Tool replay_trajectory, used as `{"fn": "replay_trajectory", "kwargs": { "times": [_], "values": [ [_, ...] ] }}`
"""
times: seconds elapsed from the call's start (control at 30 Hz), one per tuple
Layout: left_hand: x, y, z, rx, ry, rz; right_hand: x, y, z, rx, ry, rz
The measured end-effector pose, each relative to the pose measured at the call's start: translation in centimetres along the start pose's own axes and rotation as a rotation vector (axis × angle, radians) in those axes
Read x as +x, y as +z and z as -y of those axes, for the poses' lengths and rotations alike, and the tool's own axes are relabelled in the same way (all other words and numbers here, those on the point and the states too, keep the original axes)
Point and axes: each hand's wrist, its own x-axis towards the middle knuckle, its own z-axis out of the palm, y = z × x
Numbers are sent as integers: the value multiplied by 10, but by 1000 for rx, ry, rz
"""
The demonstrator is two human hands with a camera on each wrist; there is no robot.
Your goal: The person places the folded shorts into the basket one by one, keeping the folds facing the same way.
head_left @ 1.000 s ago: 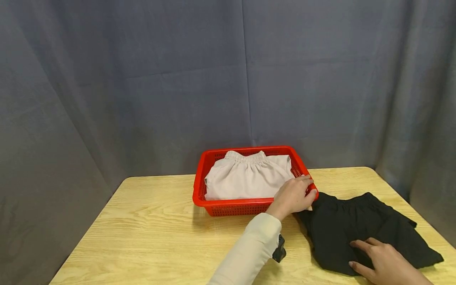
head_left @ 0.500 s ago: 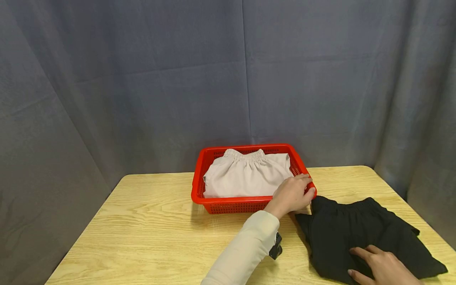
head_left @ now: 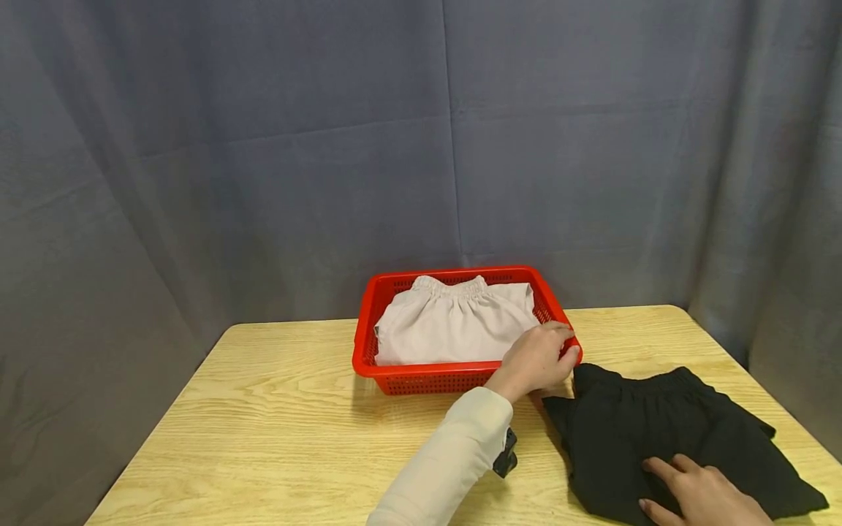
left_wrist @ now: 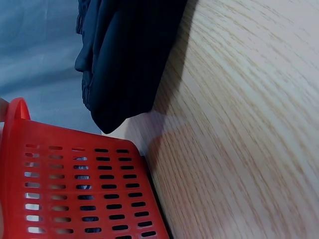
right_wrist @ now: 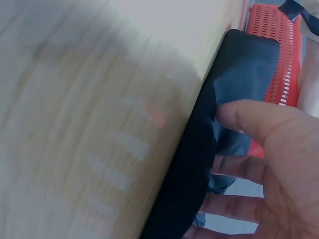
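Note:
My left hand point(head_left: 536, 358) grips the near right corner of a red plastic basket point(head_left: 427, 371), its fingers over the rim and its thumb on the near side. Inside the basket lie off-white shorts point(head_left: 454, 329) with a gathered elastic waistband toward the back. To the right, black shorts point(head_left: 631, 438) are spread on the table, waistband away from me. Relaxed fingers of my right hand point(head_left: 704, 493) rest on their lower part. The right wrist view shows the thumb and spread fingertips against the black cloth point(right_wrist: 194, 144). Slotted basket side point(left_wrist: 89, 184) fills the lower left wrist view.
The basket stands near the back edge of a light wood-grain table point(head_left: 263, 416). Grey curtains point(head_left: 329, 161) hang behind and along both sides. A small black device point(head_left: 506, 454) is strapped under the left wrist, below the cream sleeve point(head_left: 454, 453).
The black shorts lie a little lower in view, their waistband slightly nearer me and further from the basket. Both hands keep their places, the left at the basket corner, the right on the shorts.

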Motion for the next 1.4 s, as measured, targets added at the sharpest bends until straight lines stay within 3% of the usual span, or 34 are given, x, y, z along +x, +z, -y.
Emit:
{"fn": "replay_trajectory", "kwargs": {
  "times": [0.33, 0.77, 0.87, 0.97, 1.1, 1.23, 1.4],
  "values": [
    [0, -5, -3, 23, 26, -51, -3, -9, 4, -34, -15, -24],
    [-14, -30, -24, -122, 133, -167, -5, -32, 7, -68, -16, -163],
    [-19, -35, -28, -206, 80, -157, -6, -38, 8, -44, -4, -205],
    [-24, -41, -31, -333, -22, -142, -9, -42, 9, 3, 7, -274],
    [-33, -45, -32, -545, -152, -161, -15, -45, 6, 74, -38, -454],
    [-43, -45, -32, -745, -263, -204, -17, -44, 1, 115, -133, -703],
    [-53, -39, -33, -885, -367, -265, -14, -45, -8, 169, -152, -895]
  ]
}}
